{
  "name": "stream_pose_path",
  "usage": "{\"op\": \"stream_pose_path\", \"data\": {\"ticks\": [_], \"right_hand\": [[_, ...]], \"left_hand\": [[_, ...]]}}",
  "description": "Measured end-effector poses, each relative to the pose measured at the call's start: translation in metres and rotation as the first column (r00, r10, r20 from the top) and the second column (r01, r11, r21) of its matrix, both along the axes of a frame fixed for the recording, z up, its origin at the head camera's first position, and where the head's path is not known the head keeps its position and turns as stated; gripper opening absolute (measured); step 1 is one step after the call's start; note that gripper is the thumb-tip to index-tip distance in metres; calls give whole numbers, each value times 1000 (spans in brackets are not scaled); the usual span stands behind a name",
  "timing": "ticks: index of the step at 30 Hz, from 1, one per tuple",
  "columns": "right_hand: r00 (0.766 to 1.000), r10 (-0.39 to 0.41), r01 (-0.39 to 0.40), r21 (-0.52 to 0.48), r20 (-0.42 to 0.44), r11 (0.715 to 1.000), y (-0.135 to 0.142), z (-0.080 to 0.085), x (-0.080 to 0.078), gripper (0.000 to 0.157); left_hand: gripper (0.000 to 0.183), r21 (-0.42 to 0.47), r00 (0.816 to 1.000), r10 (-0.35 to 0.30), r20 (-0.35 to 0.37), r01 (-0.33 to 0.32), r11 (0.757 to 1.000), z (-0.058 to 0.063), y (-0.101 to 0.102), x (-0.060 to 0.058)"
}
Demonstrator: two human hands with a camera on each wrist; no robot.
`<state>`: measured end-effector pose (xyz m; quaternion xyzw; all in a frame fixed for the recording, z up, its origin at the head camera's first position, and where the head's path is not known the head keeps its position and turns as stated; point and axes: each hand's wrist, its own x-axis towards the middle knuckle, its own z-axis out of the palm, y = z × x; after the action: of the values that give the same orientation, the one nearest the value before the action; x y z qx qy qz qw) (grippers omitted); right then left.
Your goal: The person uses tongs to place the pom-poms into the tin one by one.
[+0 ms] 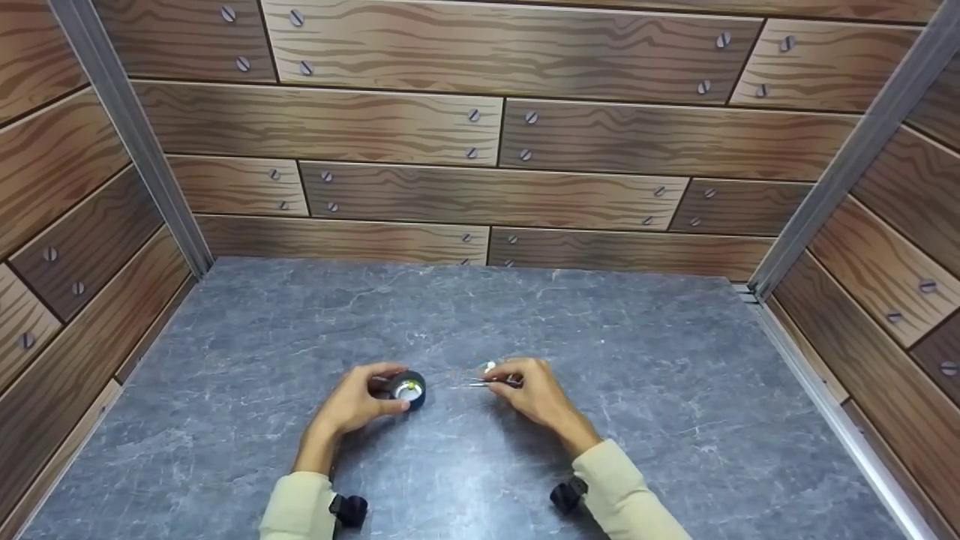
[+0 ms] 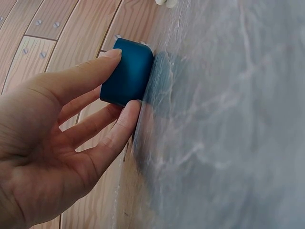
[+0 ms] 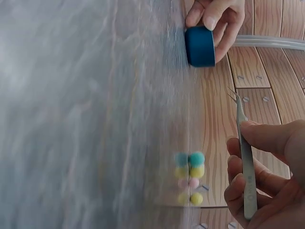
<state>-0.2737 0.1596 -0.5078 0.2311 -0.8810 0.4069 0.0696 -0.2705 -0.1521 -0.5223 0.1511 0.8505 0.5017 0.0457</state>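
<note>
Plank-patterned walls (image 1: pixel 390 124) with grey metal posts (image 1: pixel 142 127) enclose a grey marbled desk (image 1: pixel 225 337), its near edge out of view. Two hands work midway between the desk's left and right edges, well apart from the far edge. The left hand (image 1: pixel 356 401), thumb and fingers curled about a blue cup (image 1: pixel 418 399), grips it by its sides, mouth up, just left of the desk's middle. The right hand (image 1: pixel 536 390), nearer the right edge, pinches steel tweezers (image 3: pixel 247 162) between thumb and fingers, the fine bent tips apart, pointing toward the cup with nothing seen between them. A yellow ball (image 1: pixel 411 385) shows inside the cup. Loose on the desk, beside the right hand, sit a teal ball (image 3: pixel 197 159), two more yellow balls (image 3: pixel 196 198), a pink ball (image 3: pixel 193 182) and a white ball (image 1: pixel 491 366). Handling the tweezers well likely calls for a light, even squeeze, tips set low around a ball's widest part, since a soft ball could spring loose. The cup is probably best kept level and steady, its rim clear of the left fingers.
</note>
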Motion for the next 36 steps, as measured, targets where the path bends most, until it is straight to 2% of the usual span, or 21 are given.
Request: {"op": "stream_pose_path", "data": {"ticks": [10,16,24,32,36], "right_hand": [[997,-78,78,13,-11,997,25,-4,0,13],[992,-123,122,26,29,992,39,-6,0,16],[990,-144,143,29,3,989,53,-7,-3,15],[992,-122,121,32,17,992,53,-6,-9,13],[990,-139,139,28,7,990,54,-7,-10,13]], "left_hand": [[54,14,1000,-4,9,4,1000,-1,0,-1],[54,11,1000,1,7,-1,1000,-1,0,-2],[54,16,1000,-10,17,10,1000,1,2,-3],[54,-3,1000,-6,6,6,1000,-1,0,-2],[55,3,1000,-2,19,2,1000,0,1,-1]]}}
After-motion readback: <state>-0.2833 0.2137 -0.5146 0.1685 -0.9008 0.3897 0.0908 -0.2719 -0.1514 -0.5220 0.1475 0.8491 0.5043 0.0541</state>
